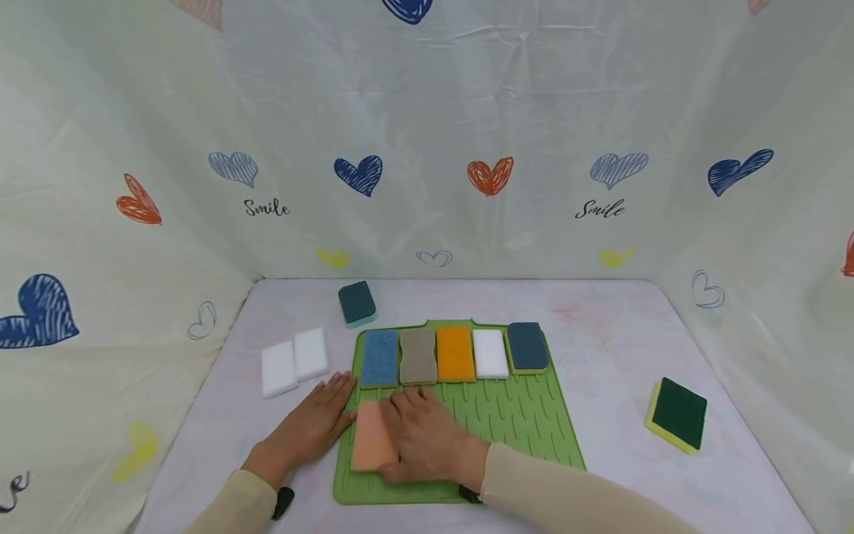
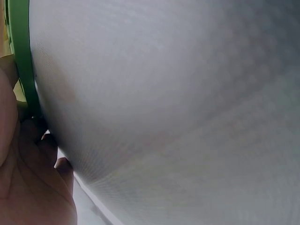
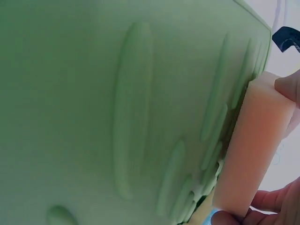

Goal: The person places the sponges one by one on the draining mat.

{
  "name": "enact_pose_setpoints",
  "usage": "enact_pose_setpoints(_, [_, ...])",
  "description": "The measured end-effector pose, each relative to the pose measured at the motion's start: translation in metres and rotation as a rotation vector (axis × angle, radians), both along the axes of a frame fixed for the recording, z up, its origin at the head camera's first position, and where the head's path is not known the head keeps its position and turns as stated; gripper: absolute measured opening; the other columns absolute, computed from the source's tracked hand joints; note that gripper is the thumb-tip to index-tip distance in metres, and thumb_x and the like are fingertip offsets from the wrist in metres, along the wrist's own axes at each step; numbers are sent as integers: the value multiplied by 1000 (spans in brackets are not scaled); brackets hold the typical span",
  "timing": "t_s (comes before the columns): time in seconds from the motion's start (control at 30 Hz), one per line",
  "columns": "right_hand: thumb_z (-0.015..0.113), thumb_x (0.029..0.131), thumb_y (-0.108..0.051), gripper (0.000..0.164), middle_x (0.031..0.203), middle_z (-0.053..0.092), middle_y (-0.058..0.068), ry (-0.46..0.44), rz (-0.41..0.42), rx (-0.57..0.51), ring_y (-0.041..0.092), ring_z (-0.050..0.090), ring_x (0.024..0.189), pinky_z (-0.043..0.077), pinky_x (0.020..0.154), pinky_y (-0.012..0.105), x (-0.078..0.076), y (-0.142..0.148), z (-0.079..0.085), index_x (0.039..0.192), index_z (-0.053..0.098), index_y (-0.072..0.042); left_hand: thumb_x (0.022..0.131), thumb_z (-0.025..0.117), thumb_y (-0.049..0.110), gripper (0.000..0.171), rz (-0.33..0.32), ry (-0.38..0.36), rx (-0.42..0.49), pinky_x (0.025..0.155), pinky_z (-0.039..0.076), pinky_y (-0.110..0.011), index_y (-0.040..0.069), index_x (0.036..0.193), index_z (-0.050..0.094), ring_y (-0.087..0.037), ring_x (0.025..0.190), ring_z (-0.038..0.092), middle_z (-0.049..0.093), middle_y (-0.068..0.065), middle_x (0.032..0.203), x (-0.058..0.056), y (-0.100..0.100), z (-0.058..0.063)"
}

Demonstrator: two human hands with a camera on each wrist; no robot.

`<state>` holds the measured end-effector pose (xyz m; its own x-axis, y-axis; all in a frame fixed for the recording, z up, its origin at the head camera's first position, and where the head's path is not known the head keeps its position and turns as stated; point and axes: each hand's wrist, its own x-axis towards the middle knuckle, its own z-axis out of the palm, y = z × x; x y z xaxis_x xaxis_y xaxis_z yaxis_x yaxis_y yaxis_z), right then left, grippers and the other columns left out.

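A peach-coloured sponge (image 1: 371, 437) lies on the front left part of a ribbed green mat (image 1: 520, 423). My right hand (image 1: 427, 437) grips it along its right side. In the right wrist view the thumb and fingers pinch opposite ends of the sponge (image 3: 255, 150), just by the mat's ribs. My left hand (image 1: 312, 421) rests with straight fingers at the mat's left edge, its thumb beside the sponge. The left wrist view shows part of that hand (image 2: 37, 178) against the green rim (image 2: 21, 56); its palm hides the rest.
Along the mat's back stand a blue sponge (image 1: 379, 358), a grey wavy one (image 1: 418, 356), an orange one (image 1: 456, 354), a white one (image 1: 490, 354) and a dark blue one (image 1: 527, 345). Two white sponges (image 1: 295, 363) lie left, a dark green one (image 1: 356, 300) behind, a green-yellow one (image 1: 679, 414) right.
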<state>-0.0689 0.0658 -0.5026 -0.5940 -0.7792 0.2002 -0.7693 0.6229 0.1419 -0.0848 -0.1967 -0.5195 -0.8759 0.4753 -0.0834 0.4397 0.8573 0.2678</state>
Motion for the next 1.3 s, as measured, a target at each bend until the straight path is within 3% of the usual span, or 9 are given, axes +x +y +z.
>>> enact_pose_setpoints(0.27, [54,89,-79,89,123,66,3,-24,-7,3,16,60,107,48,84,32,-1,-1,-2,143,56,-8,111,54,33,64,-7,4,2,127,32,-58,-4,161,38,-40,157,33,40,-21,167,-1,3,6])
enact_pose_setpoints(0.83, [52,90,-79,92,127,65,4,-57,-9,7,17,59,108,47,83,31,-1,-3,-5,146,54,-6,111,54,31,64,3,-14,-19,128,30,-58,-4,162,35,-39,158,32,38,-21,168,-2,2,3])
enact_pose_setpoints(1.3, [54,89,-80,94,127,64,4,-92,-19,14,16,58,108,46,82,30,0,-5,-7,147,54,-6,111,55,30,62,-9,15,5,125,34,-59,-4,160,38,-42,156,35,41,-22,166,1,2,2])
